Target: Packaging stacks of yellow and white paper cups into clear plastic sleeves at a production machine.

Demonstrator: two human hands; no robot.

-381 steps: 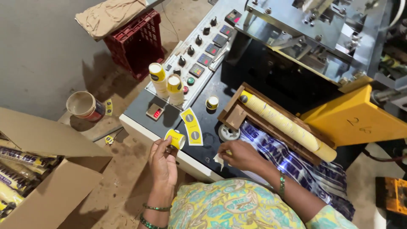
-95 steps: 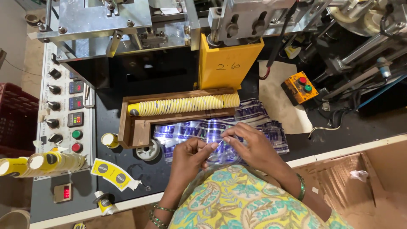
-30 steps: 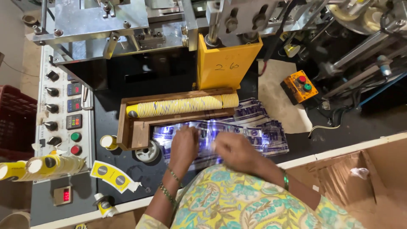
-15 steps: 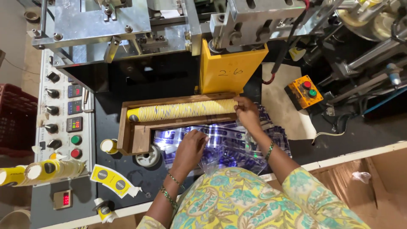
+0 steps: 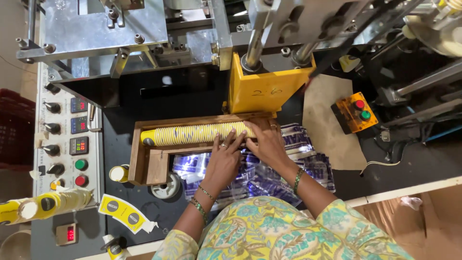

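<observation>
A long stack of nested yellow paper cups [image 5: 187, 135] lies on its side in a wooden trough [image 5: 144, 163] on the machine's black table. My left hand [image 5: 224, 161] rests with fingers spread on the right part of the stack. Beside it, my right hand [image 5: 264, 142] presses on the stack's right end, just below the yellow metal housing [image 5: 267, 91]. Under both forearms lies a pile of clear printed plastic bags [image 5: 269, 178]. Neither hand has closed around anything.
A control panel [image 5: 67, 139] with knobs, displays and green and red buttons runs down the left. Another yellow cup stack [image 5: 48, 204], flat yellow cup blanks [image 5: 122, 214] and a tape roll [image 5: 163, 187] lie nearby. An orange button box [image 5: 353, 111] sits right, a cardboard box [image 5: 428, 216] lower right.
Both hands left the plastic bags and moved up onto the cup stack in the trough; the right hand got there first, then the left joined it.
</observation>
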